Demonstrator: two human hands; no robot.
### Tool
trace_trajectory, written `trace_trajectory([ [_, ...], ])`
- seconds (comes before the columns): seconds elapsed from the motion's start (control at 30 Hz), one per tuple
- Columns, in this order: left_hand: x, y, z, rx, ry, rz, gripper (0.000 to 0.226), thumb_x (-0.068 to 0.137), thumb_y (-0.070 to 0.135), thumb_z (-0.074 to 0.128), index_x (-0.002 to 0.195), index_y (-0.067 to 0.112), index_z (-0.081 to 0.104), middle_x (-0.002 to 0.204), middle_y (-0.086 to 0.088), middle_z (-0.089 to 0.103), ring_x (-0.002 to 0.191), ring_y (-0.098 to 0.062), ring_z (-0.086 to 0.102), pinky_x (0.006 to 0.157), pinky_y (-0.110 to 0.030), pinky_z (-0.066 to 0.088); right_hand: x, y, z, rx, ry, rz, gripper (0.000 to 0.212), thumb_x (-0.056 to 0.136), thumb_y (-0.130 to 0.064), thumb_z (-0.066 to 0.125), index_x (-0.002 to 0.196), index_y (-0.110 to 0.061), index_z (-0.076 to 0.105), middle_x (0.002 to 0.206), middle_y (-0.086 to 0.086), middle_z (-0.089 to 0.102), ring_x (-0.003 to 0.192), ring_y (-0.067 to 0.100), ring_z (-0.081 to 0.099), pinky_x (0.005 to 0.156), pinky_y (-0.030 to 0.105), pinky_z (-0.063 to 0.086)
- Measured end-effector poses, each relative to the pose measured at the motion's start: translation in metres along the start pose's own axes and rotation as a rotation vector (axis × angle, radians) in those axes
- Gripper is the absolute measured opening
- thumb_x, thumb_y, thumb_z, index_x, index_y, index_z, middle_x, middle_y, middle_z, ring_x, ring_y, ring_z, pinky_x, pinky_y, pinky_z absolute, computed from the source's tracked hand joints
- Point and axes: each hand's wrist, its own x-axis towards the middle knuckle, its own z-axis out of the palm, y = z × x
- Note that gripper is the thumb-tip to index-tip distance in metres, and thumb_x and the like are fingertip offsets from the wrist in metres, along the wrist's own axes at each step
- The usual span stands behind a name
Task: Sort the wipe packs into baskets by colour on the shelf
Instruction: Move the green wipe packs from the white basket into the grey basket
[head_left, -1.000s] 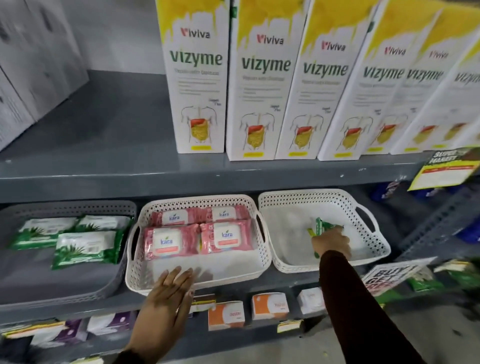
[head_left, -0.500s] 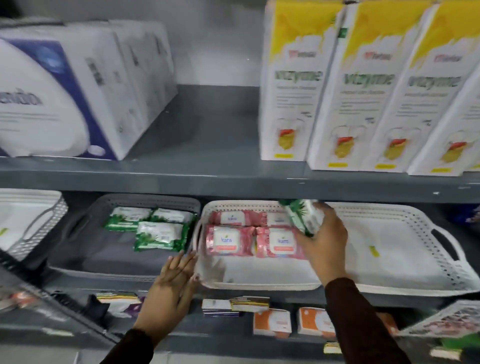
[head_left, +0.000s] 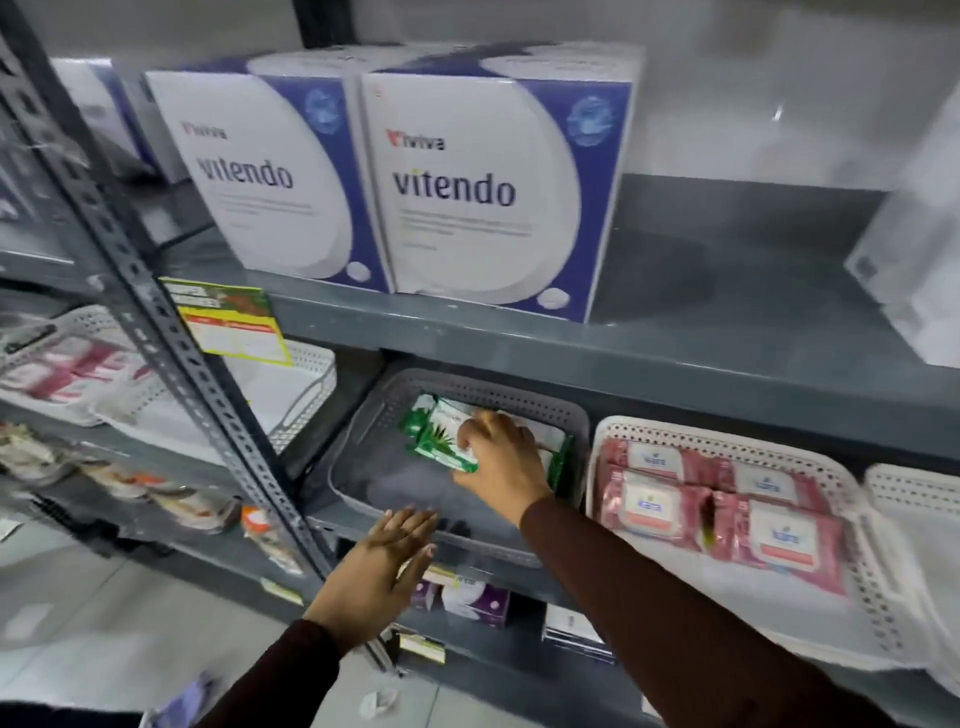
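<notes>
My right hand (head_left: 501, 457) reaches into the grey basket (head_left: 467, 387) and is shut on a green wipe pack (head_left: 441, 441), held over the other green packs (head_left: 558, 457) lying there. My left hand (head_left: 374, 577) is open, fingers spread flat against the grey basket's front rim. To the right, a white basket (head_left: 857, 613) holds several pink wipe packs (head_left: 654, 504). A further white basket (head_left: 914, 493) shows at the far right edge.
Two white-and-blue Vitendo boxes (head_left: 452, 176) stand on the shelf above. A slotted grey upright post (head_left: 171, 353) crosses the left side, with a yellow-green price tag (head_left: 228, 322). Beyond it, white baskets (head_left: 306, 395) hold pink packs. Small boxes (head_left: 467, 597) sit on the shelf below.
My right hand carried the green pack leftward from the right white basket, over the pink packs, into the grey basket. My left hand shifted from the pink basket's front to the grey basket's front.
</notes>
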Motion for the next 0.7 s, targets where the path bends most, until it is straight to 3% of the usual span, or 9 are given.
trace_trajectory([
  [0.07,0.000,0.000,-0.001,-0.001,0.002,0.013,0.078,0.091,0.066,0.007,0.147,0.022,0.039,0.150,0.011,0.034,0.140,0.000,0.014,0.111,-0.008,-0.007,0.025,-0.010,0.021,-0.020,-0.079,-0.030,0.038,0.080,-0.041,0.073,0.103,-0.015,0.058,0.141,0.010,0.049,0.125,0.037,0.048,0.098,0.052,0.040],
  [0.13,-0.002,-0.004,-0.001,0.011,-0.013,0.018,0.075,0.094,0.064,0.009,0.147,0.021,0.039,0.152,0.007,0.035,0.142,-0.005,0.017,0.113,-0.011,-0.006,0.040,-0.016,0.041,-0.075,-0.257,-0.043,0.042,0.093,-0.042,0.057,0.124,-0.014,0.055,0.161,0.007,0.030,0.147,0.033,0.025,0.115,0.064,0.018],
  [0.2,-0.003,-0.006,0.001,0.027,-0.025,0.040,0.065,0.099,0.056,0.017,0.146,0.018,0.041,0.151,0.003,0.040,0.143,-0.011,0.024,0.116,-0.017,-0.003,0.039,-0.010,0.050,-0.118,-0.409,0.003,0.047,0.101,-0.038,0.043,0.143,-0.018,0.042,0.167,0.002,0.014,0.154,0.030,0.005,0.116,0.069,-0.003],
  [0.27,-0.004,-0.005,0.001,0.045,-0.017,0.042,0.057,0.100,0.049,0.025,0.143,0.017,0.045,0.148,0.000,0.045,0.141,-0.016,0.031,0.116,-0.018,0.000,0.031,-0.006,0.045,-0.094,-0.402,0.022,0.051,0.103,-0.037,0.038,0.151,-0.022,0.032,0.168,0.002,0.003,0.154,0.028,-0.008,0.116,0.066,-0.011],
  [0.37,-0.003,-0.001,0.000,0.065,0.043,0.006,0.057,0.100,0.048,0.026,0.139,0.014,0.051,0.143,-0.002,0.051,0.138,-0.019,0.037,0.116,-0.019,0.005,0.009,-0.008,0.022,0.057,-0.256,0.075,0.054,0.103,-0.040,0.038,0.153,-0.026,0.028,0.168,0.001,0.003,0.154,0.023,-0.007,0.120,0.060,-0.007],
  [0.47,0.009,0.018,0.006,0.035,0.041,0.018,0.061,0.101,0.050,0.022,0.133,0.011,0.057,0.138,-0.004,0.057,0.133,-0.021,0.044,0.115,-0.019,0.010,-0.041,0.017,-0.007,0.218,0.023,0.213,0.047,0.100,-0.036,0.043,0.147,-0.026,0.041,0.165,0.003,0.024,0.154,0.022,0.011,0.123,0.057,0.006],
  [0.57,0.031,0.058,0.022,-0.006,0.060,0.114,0.060,0.101,0.049,0.023,0.133,0.011,0.057,0.137,-0.006,0.058,0.132,-0.022,0.044,0.115,-0.018,0.012,-0.107,0.068,-0.037,0.229,0.234,0.363,0.047,0.098,-0.036,0.042,0.144,-0.024,0.046,0.160,0.005,0.036,0.150,0.023,0.024,0.121,0.055,0.022],
  [0.7,0.073,0.128,0.048,-0.069,0.026,0.264,0.055,0.099,0.045,0.027,0.143,0.016,0.045,0.148,-0.001,0.046,0.140,-0.018,0.032,0.115,-0.026,0.019,-0.191,0.144,-0.074,0.073,0.197,0.550,0.051,0.101,-0.027,0.043,0.151,-0.026,0.033,0.163,0.003,0.027,0.152,0.024,0.017,0.119,0.058,0.025],
])
